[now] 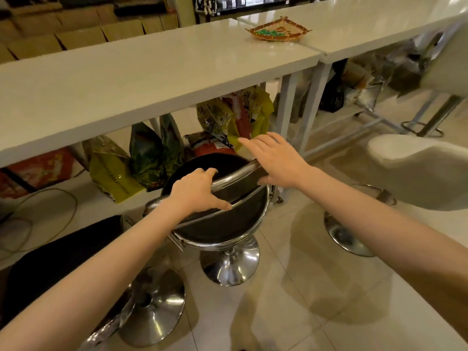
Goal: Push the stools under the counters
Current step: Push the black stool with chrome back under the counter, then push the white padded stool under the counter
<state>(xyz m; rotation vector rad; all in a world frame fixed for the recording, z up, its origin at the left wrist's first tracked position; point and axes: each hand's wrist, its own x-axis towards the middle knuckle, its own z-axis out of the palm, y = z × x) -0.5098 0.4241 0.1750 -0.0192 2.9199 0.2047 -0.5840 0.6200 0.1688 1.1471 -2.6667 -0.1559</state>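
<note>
Fingers (211,171) of the left hand (196,191) curl over the stool (228,224) backrest to steer it; right hand (276,158) lies spread, pushing toward the counter (126,79).

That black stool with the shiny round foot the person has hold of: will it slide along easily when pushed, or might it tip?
The black stool would probably slide rather than roll: its chrome base sits flat on glossy tile, with no wheels showing. It may rock, since the left hand grips the backrest rail high above one thin post. The base looks solid metal, so likely heavy low down, which should steady it.
</note>
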